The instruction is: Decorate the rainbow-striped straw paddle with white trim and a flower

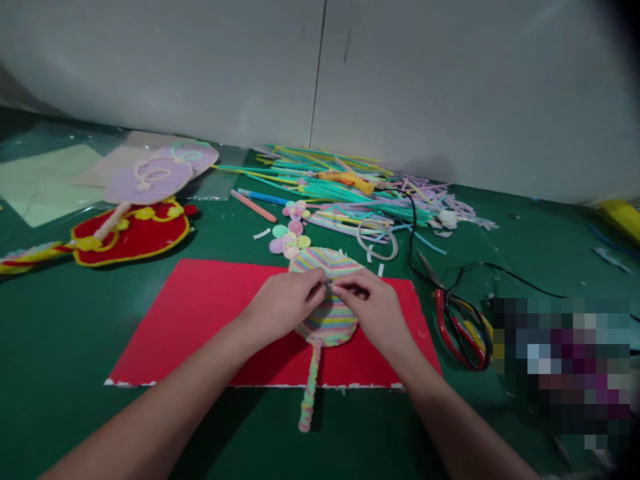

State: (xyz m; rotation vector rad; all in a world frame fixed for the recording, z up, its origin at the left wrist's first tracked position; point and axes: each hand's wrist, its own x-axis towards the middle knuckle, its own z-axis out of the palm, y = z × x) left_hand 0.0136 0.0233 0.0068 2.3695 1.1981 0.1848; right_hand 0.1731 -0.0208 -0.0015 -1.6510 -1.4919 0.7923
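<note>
The red board (185,300) has room at left; the striped fan (327,325) obstructs rightward.

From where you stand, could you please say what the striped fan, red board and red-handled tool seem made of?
Striped fan: probably fuzzy pipe cleaners, judging by its soft, ridged rows. Red board: perhaps foam or card, smooth, fairly matte, with a ragged white edge. Red-handled tool: likely metal, given its grey tip, with plastic-looking grips.
</note>
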